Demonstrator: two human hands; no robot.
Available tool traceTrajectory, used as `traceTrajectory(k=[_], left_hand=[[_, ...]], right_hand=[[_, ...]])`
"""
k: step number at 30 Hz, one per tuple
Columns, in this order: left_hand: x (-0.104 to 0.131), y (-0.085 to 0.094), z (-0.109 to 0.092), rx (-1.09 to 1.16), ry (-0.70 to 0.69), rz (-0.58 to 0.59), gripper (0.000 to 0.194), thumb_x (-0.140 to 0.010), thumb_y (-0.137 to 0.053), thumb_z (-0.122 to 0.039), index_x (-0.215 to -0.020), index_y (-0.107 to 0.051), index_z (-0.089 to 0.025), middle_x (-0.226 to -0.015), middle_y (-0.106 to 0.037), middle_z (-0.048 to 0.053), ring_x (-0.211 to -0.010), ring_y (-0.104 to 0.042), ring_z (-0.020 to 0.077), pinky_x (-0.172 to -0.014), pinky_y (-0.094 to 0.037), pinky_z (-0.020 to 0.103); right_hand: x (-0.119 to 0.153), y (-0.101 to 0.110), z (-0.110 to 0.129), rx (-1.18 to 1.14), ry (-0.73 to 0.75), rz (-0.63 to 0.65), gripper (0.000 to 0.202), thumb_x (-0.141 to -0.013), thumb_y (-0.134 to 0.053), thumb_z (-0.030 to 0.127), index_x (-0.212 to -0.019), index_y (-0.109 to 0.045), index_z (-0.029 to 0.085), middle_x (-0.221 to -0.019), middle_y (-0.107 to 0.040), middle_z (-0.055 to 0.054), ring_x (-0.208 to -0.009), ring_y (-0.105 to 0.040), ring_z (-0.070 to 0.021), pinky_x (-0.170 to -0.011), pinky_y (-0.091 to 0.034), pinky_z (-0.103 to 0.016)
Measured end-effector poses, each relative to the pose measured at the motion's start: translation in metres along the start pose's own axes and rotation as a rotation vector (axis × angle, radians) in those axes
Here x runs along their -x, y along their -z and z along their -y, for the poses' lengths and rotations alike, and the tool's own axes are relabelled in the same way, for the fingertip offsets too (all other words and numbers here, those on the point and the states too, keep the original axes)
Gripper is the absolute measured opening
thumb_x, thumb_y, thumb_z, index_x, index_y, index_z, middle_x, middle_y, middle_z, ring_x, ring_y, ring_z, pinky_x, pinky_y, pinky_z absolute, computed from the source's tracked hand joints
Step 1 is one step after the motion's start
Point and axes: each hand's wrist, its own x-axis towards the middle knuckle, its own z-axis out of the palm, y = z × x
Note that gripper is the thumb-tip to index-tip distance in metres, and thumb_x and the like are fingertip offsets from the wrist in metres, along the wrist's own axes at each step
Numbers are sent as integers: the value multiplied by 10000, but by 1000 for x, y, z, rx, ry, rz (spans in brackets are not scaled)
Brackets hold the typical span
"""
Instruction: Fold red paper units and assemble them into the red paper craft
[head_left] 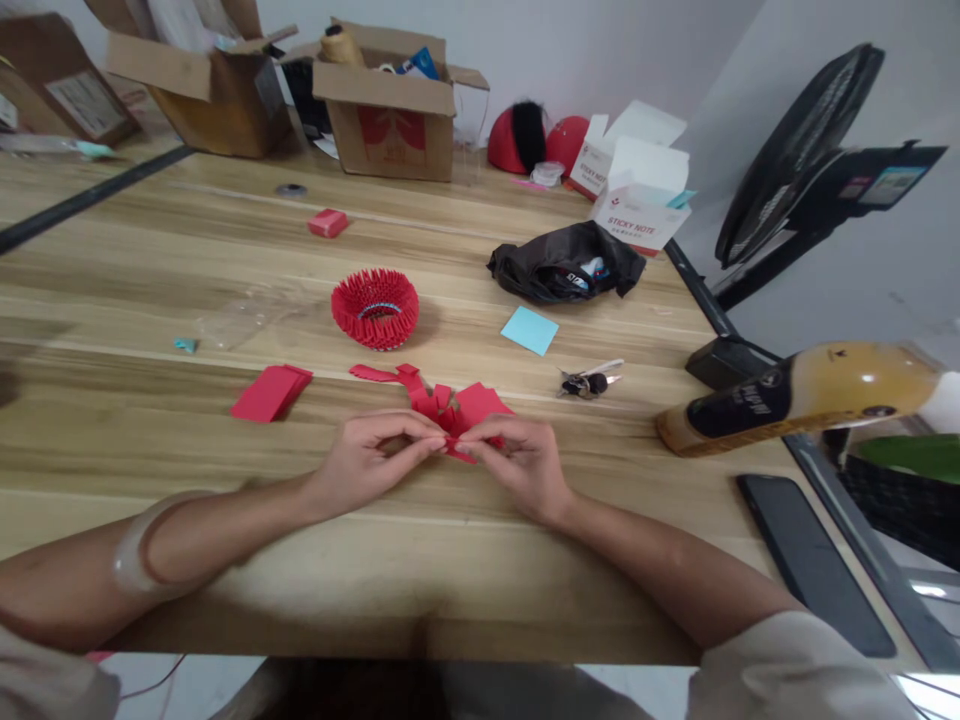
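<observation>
Pale wood-grain table (450, 560) here, clock centred on the hands, and nearest, at four o'clock, lies a dark phone (814, 565). To the middle: left hand (371, 465), thumb and finger closed on a small red slip (452, 449); right hand (525, 465), pinched on the same slip from the other side! Just past the fingertips at twelve, red sheets (481, 402) and folded bits (426, 400) lie close together. Round to three, a tilted bottle (780, 398); at two, keys (585, 384); between nine and ten, a red stack (270, 393). Farther out at one, a blue sheet (529, 330), and at eleven the red folded-paper bowl (375, 310), standing open. Beyond the blue sheet, a black bag (562, 262); past the bowl, a red pack (328, 222). Way back, white boxes (637, 215) at one, an open carton (394, 130) near twelve.
</observation>
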Motion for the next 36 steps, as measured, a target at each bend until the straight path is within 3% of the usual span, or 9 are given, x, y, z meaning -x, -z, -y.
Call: traceTrajectory(k=[3,6,10,15,20,26,30,33,36], left_hand=[[1,0,2,-8,-20,-10,88,-815,-607,-179,-773,-683,-167,-757,-721,26,-649,-666,119,-614,-556,190],[1,2,7,-26,-58,-96,82,-813,-605,-160,-758,-665,-168,-752,-710,23,-679,-665,127,-644,-559,217],[-2,4,18,-113,-104,-218,29,-785,-640,-153,-772,-658,-173,-824,-709,35,-777,-664,154,-760,-545,294],[-7,6,22,-249,-98,-166,62,-786,-625,-156,-834,-659,-175,-918,-701,48,-864,-653,165,-853,-514,326],[-9,7,21,-342,-131,-123,97,-775,-604,-147,-857,-648,-176,-1013,-678,84,-967,-621,211,-909,-469,408],[-9,7,13,-288,-281,-59,198,-730,-688,-204,-916,-640,-159,-917,-703,85,-934,-601,232,-859,-488,425],[-6,4,10,-242,-320,0,151,-714,-716,-209,-831,-642,-147,-782,-697,64,-856,-608,212,-781,-518,361],[-3,1,10,-195,-273,-37,29,-767,-652,-139,-764,-623,-142,-739,-674,44,-770,-627,162,-700,-527,267],[1,1,11,-157,-190,-73,48,-789,-631,-119,-824,-614,-146,-703,-668,7,-573,-609,88,-540,-495,165]], right_hand=[[-1,2,-2,50,74,4,126,-803,-630,276,-737,-713,209,-696,-722,-27,-605,-639,-142,-577,-498,-256],[-3,6,-8,229,189,32,139,-774,-671,323,-872,-705,230,-821,-728,-49,-752,-646,-183,-726,-508,-324],[-5,9,-14,560,197,129,550,-569,-794,470,-1035,-659,211,-1089,-677,-114,-1027,-567,-300,-896,-422,-455],[-4,10,-15,677,138,168,340,-678,-758,322,-983,-663,206,-1051,-687,-108,-976,-579,-282,-885,-402,-469],[-2,9,-15,452,217,64,143,-802,-590,131,-895,-668,206,-894,-712,-62,-861,-624,-204,-818,-465,-358],[4,0,-11,-1,44,-75,42,-775,-643,210,-813,-638,192,-753,-680,-27,-667,-618,-136,-624,-487,-247],[5,-4,-9,-218,-92,-115,72,-755,-658,214,-738,-595,182,-659,-620,12,-570,-559,-95,-554,-450,-213],[4,-6,-9,-279,-121,-120,92,-734,-673,201,-721,-583,186,-636,-613,24,-566,-556,-87,-550,-445,-201],[5,-7,-10,-304,-131,-80,83,-727,-680,210,-734,-600,189,-686,-656,3,-626,-611,-108,-606,-485,-222]])
